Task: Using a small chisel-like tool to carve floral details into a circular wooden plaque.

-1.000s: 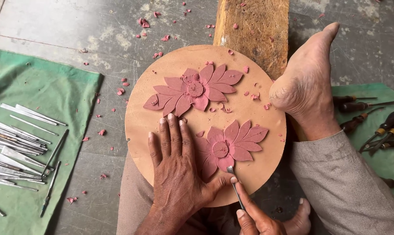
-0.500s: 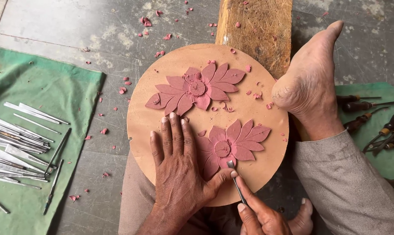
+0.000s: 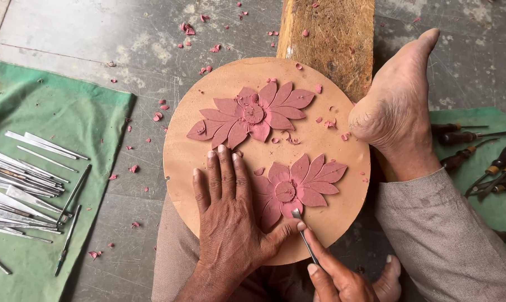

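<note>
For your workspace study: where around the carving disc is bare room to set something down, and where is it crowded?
Bare patches: grey floor above the green cloth, left of the wooden block, and the strip between cloth and round disc. Crowded: metal tools on that cloth, handled tools right.

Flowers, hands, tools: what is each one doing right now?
left hand: flat on the round board.
right hand: gripping a thin metal tool.
lower flower: tool tip at its bottom edge.
upper flower: untouched.
metal tools: lying on green cloth.
</note>
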